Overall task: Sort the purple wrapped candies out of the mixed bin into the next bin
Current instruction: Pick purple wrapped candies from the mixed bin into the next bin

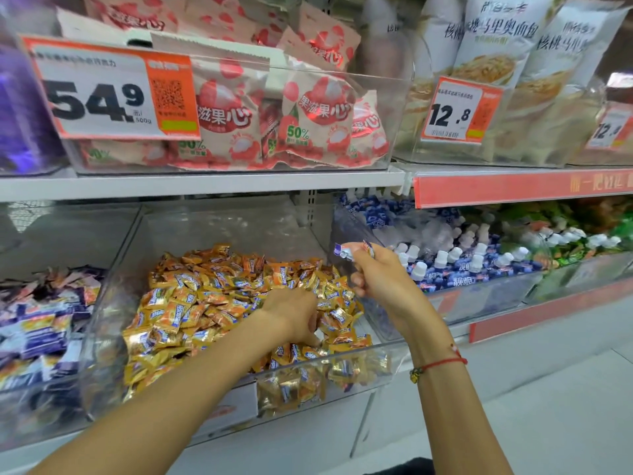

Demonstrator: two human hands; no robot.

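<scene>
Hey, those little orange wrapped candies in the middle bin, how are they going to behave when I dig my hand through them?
The orange wrapped candies lie in a loose heap, so they will probably slide and shift around the left hand. Their shiny wrappers look slick and crinkly, so they are likely slippery to pinch. They look small, so likely light.

Mixed bin [356, 351] at frame centre, heaped with wrapped candies [205, 303]. Next bin [44, 337] just beside it at 9 o'clock, holding more wrapped candies. Bin of small capped bottles [479, 258] adjoining at 3 o'clock. Left hand [291, 313] down in the heap, toward 4 o'clock of the pile. Right hand [376, 279] raised over the bin's 2 o'clock corner, pinching a candy [344, 251]. Shelf [205, 183] above at 12 o'clock, carrying a bin of pouches [308, 111] behind a price tag [102, 94].
</scene>
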